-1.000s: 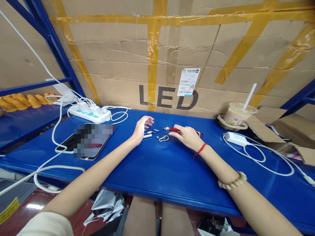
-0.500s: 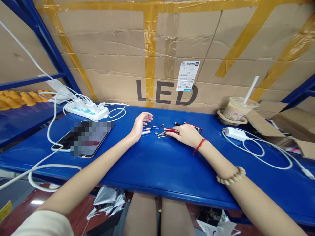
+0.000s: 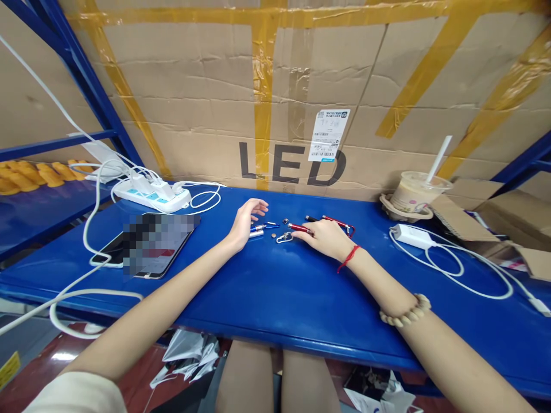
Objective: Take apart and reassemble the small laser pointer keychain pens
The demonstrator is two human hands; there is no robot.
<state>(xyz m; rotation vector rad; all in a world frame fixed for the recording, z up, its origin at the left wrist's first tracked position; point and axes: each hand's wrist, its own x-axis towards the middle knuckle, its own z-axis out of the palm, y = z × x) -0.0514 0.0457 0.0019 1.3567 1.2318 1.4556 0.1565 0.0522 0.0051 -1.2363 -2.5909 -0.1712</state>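
Observation:
My right hand pinches a slim red metal tube between thumb and fingers, low over the blue tabletop. Below its left end lies a silver clip with a loop. My left hand rests on its edge, fingers apart and gently curved. Just right of it lie a blue pen-like piece and a silver tube, both partly hidden by the hand. Between the hands are a small round coppery disc and a tiny dark metal part. Beyond my right hand lies another red tube with a red strap.
A phone and a white power strip with tangled cables lie left. On the right stand a drink cup with a straw, a white adapter with cable and an opened carton. A large cardboard box walls off the back.
The red tube in my right hand has tilted slightly, its left end a little higher. My left hand stays in place.

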